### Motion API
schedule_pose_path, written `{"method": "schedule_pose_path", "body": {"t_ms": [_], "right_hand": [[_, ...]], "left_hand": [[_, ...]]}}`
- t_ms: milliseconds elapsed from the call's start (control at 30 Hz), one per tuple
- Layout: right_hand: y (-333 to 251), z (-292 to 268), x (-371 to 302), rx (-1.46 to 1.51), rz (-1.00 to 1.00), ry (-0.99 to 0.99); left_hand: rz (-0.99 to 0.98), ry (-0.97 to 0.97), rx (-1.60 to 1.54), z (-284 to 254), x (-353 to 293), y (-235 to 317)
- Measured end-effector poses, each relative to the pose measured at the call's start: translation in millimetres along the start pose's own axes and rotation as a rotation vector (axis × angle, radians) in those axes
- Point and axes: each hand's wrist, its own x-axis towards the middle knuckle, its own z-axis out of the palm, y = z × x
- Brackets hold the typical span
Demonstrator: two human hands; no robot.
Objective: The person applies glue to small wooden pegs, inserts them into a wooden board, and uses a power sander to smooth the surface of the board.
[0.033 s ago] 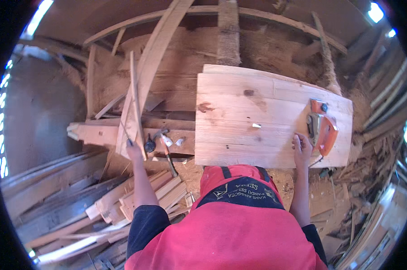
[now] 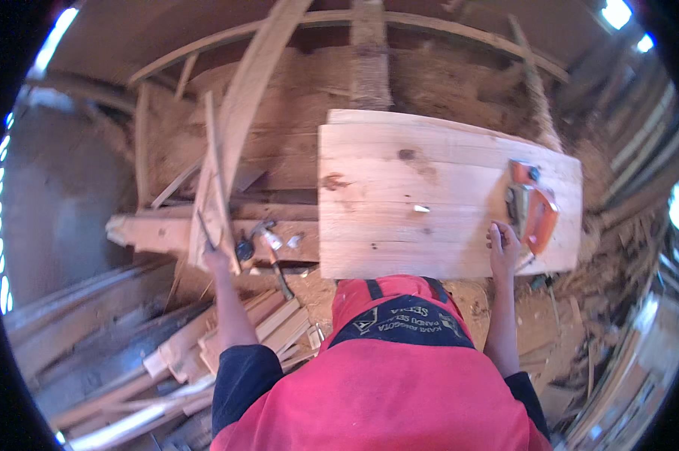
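Over a pale plank at the left, my left hand [image 2: 217, 259] is closed around a thin dark rod-like tool [image 2: 204, 228], its far end pointing away from me. The tool's exact kind is too small to tell. A narrow wooden strip [image 2: 216, 165] lies on the plank just beyond. My right hand [image 2: 503, 240] rests over the near right part of a wide wooden panel [image 2: 384, 240], its fingers curled. Whether anything is inside them is hidden. Just right of it an orange electric hand planer [image 2: 541, 219] lies on the panel, close to the fingers.
A hammer [image 2: 276, 264] and a round black item [image 2: 244, 249] lie on the beam [image 2: 155, 234] left of the panel. A small white piece [image 2: 422, 209] sits on the panel. Stacked boards [image 2: 114, 301] fill the lower left; scrap wood [image 2: 625, 248] lines the right.
The whole view has shifted slightly to the left. My left hand has come a little nearer to me with the thin tool. My right hand stays beside the planer.
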Motion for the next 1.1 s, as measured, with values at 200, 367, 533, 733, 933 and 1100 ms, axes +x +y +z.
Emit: {"method": "schedule_pose_path", "body": {"t_ms": [200,367,533,733,933,1100], "right_hand": [[32,-69,6,-0.339,-0.209,0.509],[7,-86,14,-0.734,-0.342,0.734],[-17,-38,29,-0.626,-0.676,0.39],[-35,115,12,-0.449,-0.576,-0.281],[-14,147,26,-0.791,-0.597,-0.337],[-46,100,74,-0.035,-0.278,-0.313]], "left_hand": [[0.068,0.095,0.256,11,-1,26],[0.006,0.04,0.337,5,27,21],[0.115,0.152,0.271,11,28,-6],[0.333,0.221,-0.374,42,-99,159],[0.531,-0.17,-0.466,62,-258,258],[0.889,-0.373,-0.305,63,-329,273]]}}
